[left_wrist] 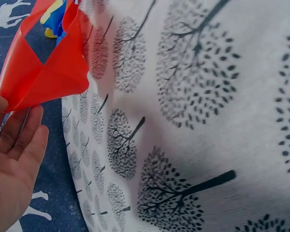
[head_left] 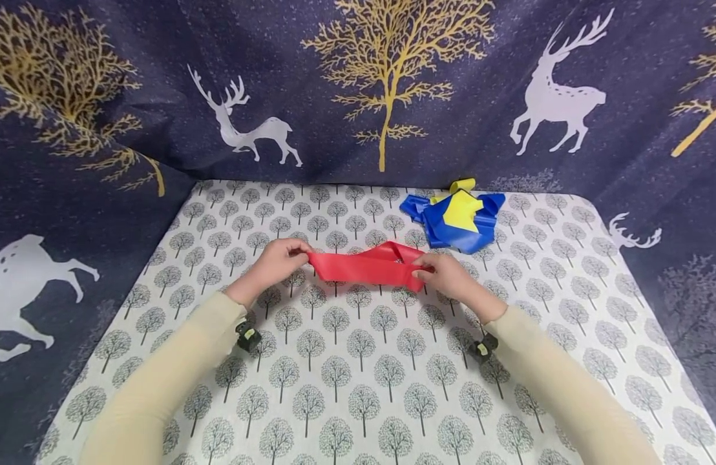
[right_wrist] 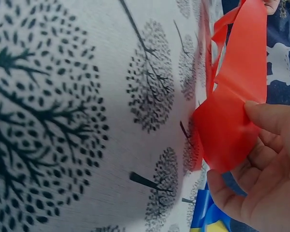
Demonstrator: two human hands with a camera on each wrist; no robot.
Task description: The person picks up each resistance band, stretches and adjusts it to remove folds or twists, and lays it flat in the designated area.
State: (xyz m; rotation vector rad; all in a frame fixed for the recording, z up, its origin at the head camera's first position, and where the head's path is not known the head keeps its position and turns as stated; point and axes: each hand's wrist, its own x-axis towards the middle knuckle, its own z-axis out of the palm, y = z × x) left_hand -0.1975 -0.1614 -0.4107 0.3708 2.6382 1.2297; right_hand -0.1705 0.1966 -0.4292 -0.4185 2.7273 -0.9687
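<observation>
A glossy, flat red resistance band point(head_left: 358, 268) is stretched sideways between the two hands, above the middle of the table. My left hand point(head_left: 279, 263) pinches its left end between thumb and fingers. At the right end, my right hand point(head_left: 449, 279) grips the band with the thumb on the near face. Part of the band folds back in a loop behind the front strip. In the left wrist view the red band point(left_wrist: 48, 72) twists away from the left fingers. The right wrist view shows the right thumb pressed on the red band point(right_wrist: 227, 130), with fingers behind it.
Crumpled blue point(head_left: 459, 236) and yellow point(head_left: 463, 212) bands lie heaped at the back right of the table. A white tree-print cloth point(head_left: 358, 387) covers the table. Behind it hangs a dark blue curtain point(head_left: 439, 129) with deer and trees.
</observation>
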